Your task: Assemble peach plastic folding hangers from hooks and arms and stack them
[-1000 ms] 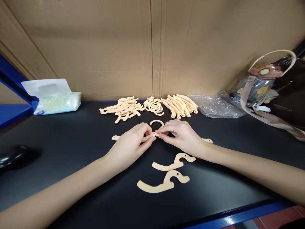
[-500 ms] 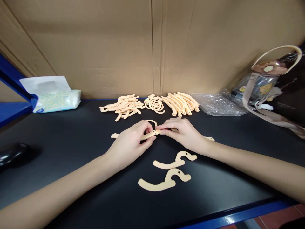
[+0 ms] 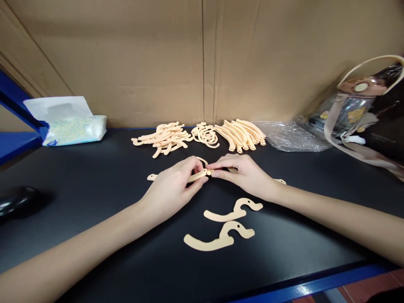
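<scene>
My left hand point(image 3: 176, 183) pinches a curved beige piece point(image 3: 198, 176) over the black table. The fingertips of my right hand point(image 3: 243, 172) close on a small beige part point(image 3: 209, 172) that meets the end of that piece. Part of my right hand's grip is hidden behind its fingers. A thin curved piece point(image 3: 202, 160) shows just behind the fingertips. Beige ends stick out beside my left hand point(image 3: 152, 177) and behind my right wrist point(image 3: 280, 181). Nearer me lie two joined beige shapes, one point(image 3: 224, 216) behind the other point(image 3: 208, 243).
Three piles of beige pieces stand along the back: left point(image 3: 167, 138), middle point(image 3: 204, 135) and right point(image 3: 241, 134). A tissue pack point(image 3: 75, 128) and black mouse point(image 3: 19, 201) are on the left. Clear plastic point(image 3: 293, 136) and a strapped bottle point(image 3: 353, 111) sit at the right.
The view has shifted slightly. Both hands keep nearly the same grip and place, with the pieces between them still meeting at the fingertips.
</scene>
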A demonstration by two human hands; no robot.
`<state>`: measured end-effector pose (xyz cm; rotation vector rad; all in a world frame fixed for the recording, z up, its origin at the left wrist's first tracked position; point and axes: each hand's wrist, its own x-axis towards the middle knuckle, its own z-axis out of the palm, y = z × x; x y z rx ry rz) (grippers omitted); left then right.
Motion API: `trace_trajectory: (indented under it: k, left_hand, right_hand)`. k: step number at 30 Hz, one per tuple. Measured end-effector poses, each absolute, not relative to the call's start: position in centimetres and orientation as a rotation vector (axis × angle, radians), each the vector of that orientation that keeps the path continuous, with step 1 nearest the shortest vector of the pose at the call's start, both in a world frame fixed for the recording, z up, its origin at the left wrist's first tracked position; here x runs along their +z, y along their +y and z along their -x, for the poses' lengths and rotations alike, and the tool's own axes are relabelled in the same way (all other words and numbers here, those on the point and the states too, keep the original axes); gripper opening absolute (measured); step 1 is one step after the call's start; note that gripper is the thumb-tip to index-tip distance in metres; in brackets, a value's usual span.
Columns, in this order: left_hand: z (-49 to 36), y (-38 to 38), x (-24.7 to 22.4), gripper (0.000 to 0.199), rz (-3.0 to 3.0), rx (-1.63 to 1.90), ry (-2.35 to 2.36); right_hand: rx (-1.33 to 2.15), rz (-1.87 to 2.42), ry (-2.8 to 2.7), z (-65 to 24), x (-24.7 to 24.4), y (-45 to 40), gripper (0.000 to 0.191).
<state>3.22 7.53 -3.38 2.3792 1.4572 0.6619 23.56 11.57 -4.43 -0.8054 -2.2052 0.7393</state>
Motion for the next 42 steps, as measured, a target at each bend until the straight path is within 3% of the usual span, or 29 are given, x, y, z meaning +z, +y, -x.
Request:
trace_trajectory:
  k: [15,22,29,42]
  left_hand:
    - [-3.2,7.8,-3.6,0.011,-2.353,0.691,1.393]
    - [-3.3,7.6,-3.4,0.007,-2.209,0.758,1.376]
    - [-3.8,6.9,-2.9,0.007,-2.004,0.824,1.420]
    - [-3.8,6.9,-3.1,0.006,-1.986,0.883,1.396]
  right_hand:
    - [0.772,0.816,-2.213,-23.6,-4.3,11.5,0.023]
    - [0.669,0.825,-2.249,-23.6,-4.5,11.7,0.017]
    - [0.862,0.827,-2.141,-23.6,-4.4,11.5,0.014]
    - [0.889,0.872,-2.125,-23.2,-4.3,11.3,0.011]
